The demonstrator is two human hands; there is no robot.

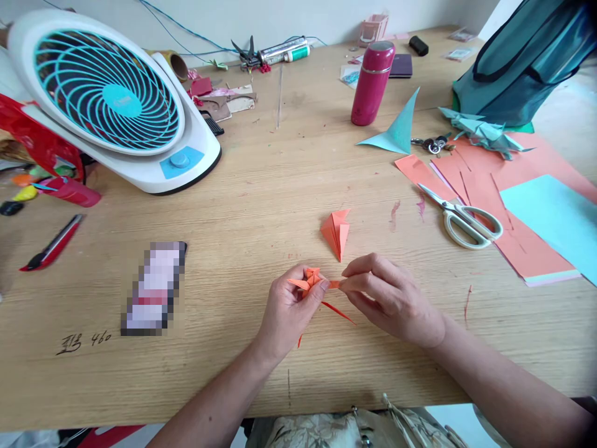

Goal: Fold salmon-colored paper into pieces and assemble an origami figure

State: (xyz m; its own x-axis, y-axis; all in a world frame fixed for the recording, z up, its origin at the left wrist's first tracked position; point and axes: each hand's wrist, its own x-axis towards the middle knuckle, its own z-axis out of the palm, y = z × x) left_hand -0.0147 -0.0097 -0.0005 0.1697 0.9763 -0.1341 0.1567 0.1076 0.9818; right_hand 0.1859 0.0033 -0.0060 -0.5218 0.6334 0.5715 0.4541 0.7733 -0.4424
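Note:
Between my two hands is a small folded orange paper figure (312, 279) with several pointed parts. My left hand (291, 311) grips its body, thumb pressed on top. With fingertips pinched together, my right hand (389, 298) holds a narrow orange strip that sticks out of the figure's right side. Thin red-orange points hang out below my left hand. Just beyond my hands, a separate folded orange paper piece (336, 233) lies on the wooden table (233, 230).
White-handled scissors (471, 227) rest on orange and blue paper sheets (550, 218) at right. A magenta bottle (372, 84), a folded blue paper piece (396, 134) and a teal bag (508, 74) stand behind. Leftward are a fan (121, 99), a phone (156, 286) and a red cutter (53, 242).

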